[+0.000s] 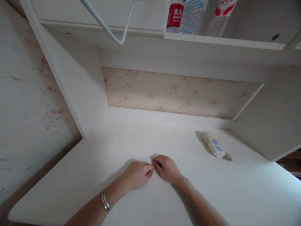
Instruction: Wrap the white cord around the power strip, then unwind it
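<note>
My left hand rests on the white desktop, its fingers curled and pressed together. A silver bangle circles that wrist. Directly beside it, my right hand is also closed, with the fingers bent down toward the surface. The fingertips of both hands meet at the middle of the desk. Whether anything small is pinched there is hidden by the fingers.
At the right of the desk lie a stack of pale cups, a white box with blue print and a small greyish crumpled thing. Plastic bottles stand on the shelf overhead. A pale bent rod hangs at upper left.
</note>
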`<state>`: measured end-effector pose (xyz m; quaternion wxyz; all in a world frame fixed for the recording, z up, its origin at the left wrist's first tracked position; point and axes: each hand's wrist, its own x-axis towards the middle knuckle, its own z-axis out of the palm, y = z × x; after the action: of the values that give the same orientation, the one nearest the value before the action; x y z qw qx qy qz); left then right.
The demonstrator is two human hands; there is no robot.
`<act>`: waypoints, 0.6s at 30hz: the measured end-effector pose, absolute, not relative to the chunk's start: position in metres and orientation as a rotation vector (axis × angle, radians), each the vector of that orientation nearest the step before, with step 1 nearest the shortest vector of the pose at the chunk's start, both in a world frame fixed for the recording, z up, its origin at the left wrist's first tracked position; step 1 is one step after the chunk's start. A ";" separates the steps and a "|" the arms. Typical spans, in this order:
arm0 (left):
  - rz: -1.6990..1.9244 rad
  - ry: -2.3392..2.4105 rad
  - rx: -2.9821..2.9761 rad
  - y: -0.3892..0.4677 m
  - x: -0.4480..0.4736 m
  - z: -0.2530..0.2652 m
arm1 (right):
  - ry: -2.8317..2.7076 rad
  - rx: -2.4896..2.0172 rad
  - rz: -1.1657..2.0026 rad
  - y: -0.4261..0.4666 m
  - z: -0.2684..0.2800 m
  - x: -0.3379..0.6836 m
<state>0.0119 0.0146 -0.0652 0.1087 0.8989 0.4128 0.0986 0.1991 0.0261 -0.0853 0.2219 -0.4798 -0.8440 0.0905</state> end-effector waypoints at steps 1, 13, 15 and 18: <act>0.289 1.214 2.643 0.015 0.012 -0.065 | -2.330 -1.328 0.243 0.026 -0.086 0.199; 0.298 1.199 2.653 0.015 0.012 -0.068 | -2.330 -1.320 0.238 0.026 -0.086 0.199; 0.288 1.212 2.653 0.015 0.013 -0.066 | -2.329 -1.332 0.237 0.026 -0.085 0.199; 0.275 1.228 2.641 0.014 0.013 -0.065 | -2.333 -1.334 0.241 0.026 -0.084 0.199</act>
<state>0.0130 0.0144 -0.0654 0.1081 0.8975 0.4173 0.0935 0.1993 0.0260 -0.0844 0.2199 -0.4823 -0.8435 0.0872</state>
